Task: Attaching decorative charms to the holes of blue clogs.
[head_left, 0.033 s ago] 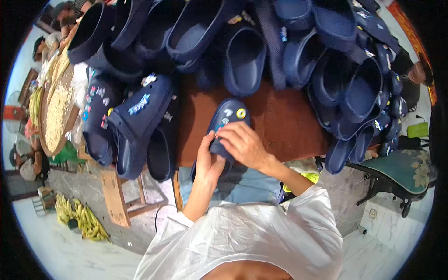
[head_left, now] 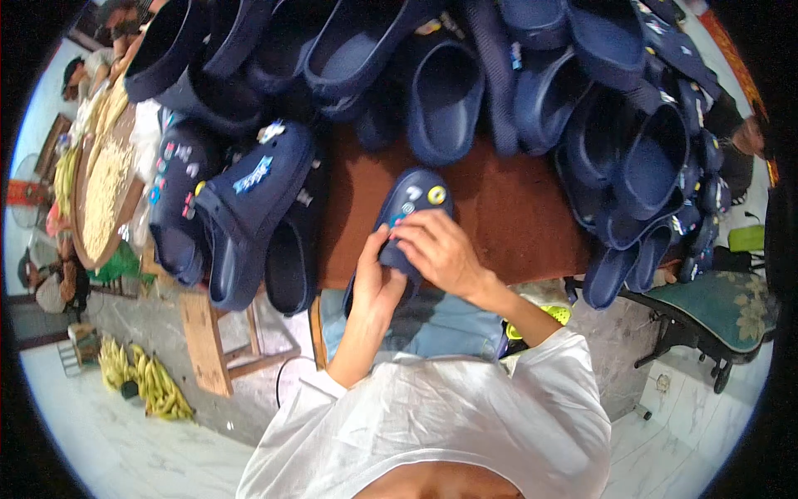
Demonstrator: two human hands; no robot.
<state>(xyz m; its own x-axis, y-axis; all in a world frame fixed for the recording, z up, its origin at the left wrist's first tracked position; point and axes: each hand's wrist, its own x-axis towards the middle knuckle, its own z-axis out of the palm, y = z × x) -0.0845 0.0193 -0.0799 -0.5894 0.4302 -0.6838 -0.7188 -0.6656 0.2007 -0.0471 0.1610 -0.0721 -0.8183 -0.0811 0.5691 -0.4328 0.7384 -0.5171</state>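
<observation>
Head camera view: we see two bare hands at work on a navy clog at the centre of the frame, its toe toward the brown-covered counter. The left hand is clamped on the clog's left side, thumb uppermost, its other fingers largely hidden. The right hand bends over the upper, fingers close together and tips beside that thumb; we cannot tell whether they pinch anything. Ahead of them sit a yellow ring charm, a white hooked charm and a spiral charm.

Little has changed since the previous picture: the held clog and the clogs around it sit slightly farther right and higher, which we read as mainly a head shift. The grip looks the same, so we judge the handwork to be at the same spot. More navy clogs crowd the top of the frame.
</observation>
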